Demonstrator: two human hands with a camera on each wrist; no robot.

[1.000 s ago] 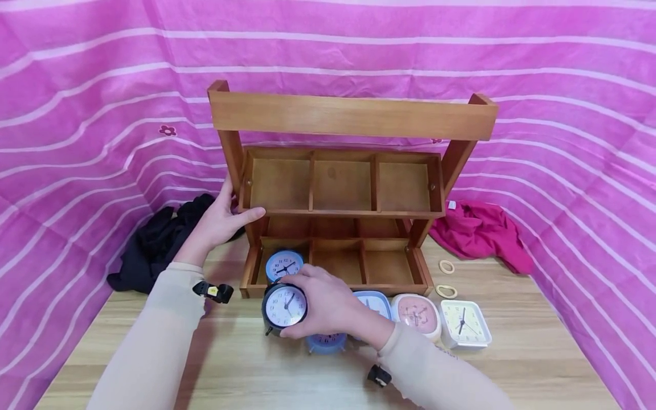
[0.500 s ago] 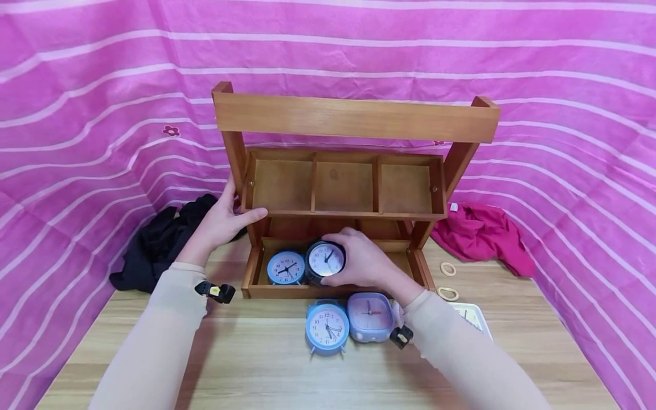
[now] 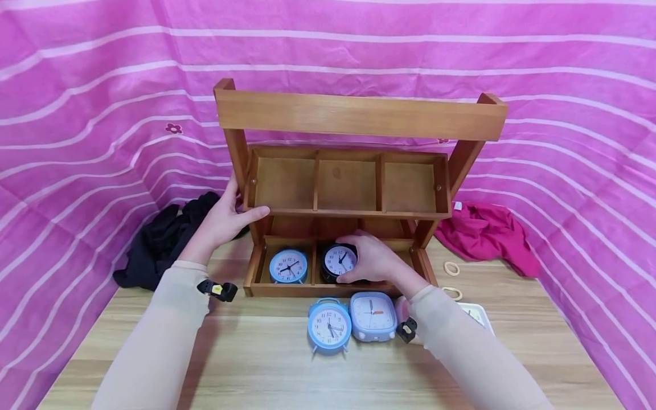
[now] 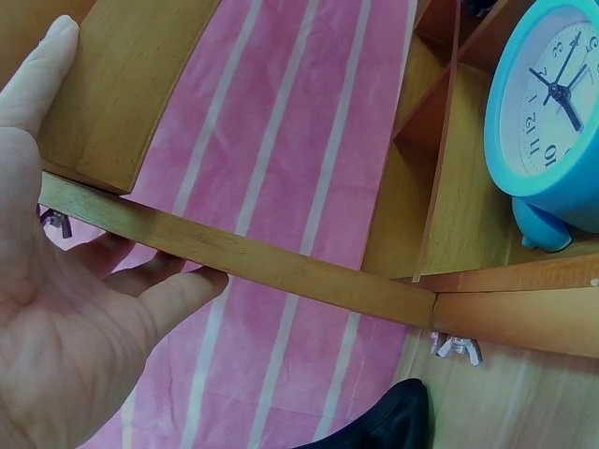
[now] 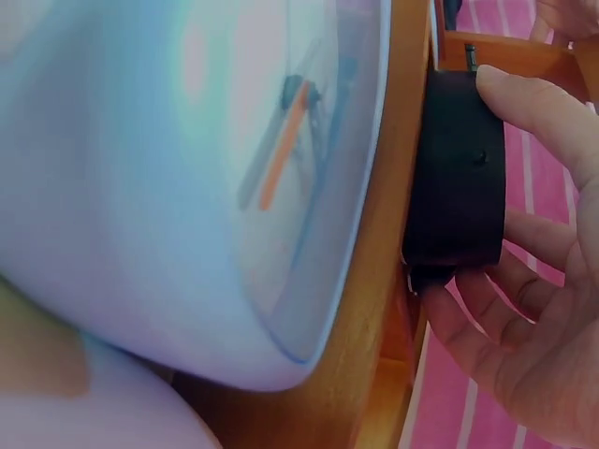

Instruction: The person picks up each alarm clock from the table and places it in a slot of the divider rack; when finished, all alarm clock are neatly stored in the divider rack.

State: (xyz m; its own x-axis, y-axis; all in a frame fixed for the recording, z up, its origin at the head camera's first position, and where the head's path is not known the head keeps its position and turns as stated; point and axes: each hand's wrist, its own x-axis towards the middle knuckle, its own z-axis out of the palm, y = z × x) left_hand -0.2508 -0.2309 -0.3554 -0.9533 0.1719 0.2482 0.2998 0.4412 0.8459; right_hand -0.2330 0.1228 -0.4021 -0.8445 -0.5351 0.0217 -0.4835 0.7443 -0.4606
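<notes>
My right hand [image 3: 376, 259] grips a round black alarm clock [image 3: 335, 262] by its side, thumb in front and fingers behind. The clock stands in the middle compartment of the lower tray of a wooden two-tier rack [image 3: 353, 117]; its black casing [image 5: 459, 168] fills the grasp in the right wrist view. A round blue alarm clock [image 3: 288, 266] sits in the left compartment. My left hand [image 3: 222, 219] holds the rack's left side at the upper tray, thumb over the front edge, fingers [image 4: 182, 290] behind the side post [image 4: 262, 262].
In front of the rack stand a second round blue alarm clock [image 3: 329, 327] and a squarish lavender-blue one [image 3: 373, 316]. The right forearm partly covers a pink clock and a white square clock [image 3: 479, 316]. Wooden rings [image 3: 451, 268], black cloth [image 3: 148, 250] and red cloth [image 3: 487, 236] lie around.
My right hand has carried the black alarm clock from in front of the rack back and right into the lower tray's middle compartment. The left hand has kept its hold.
</notes>
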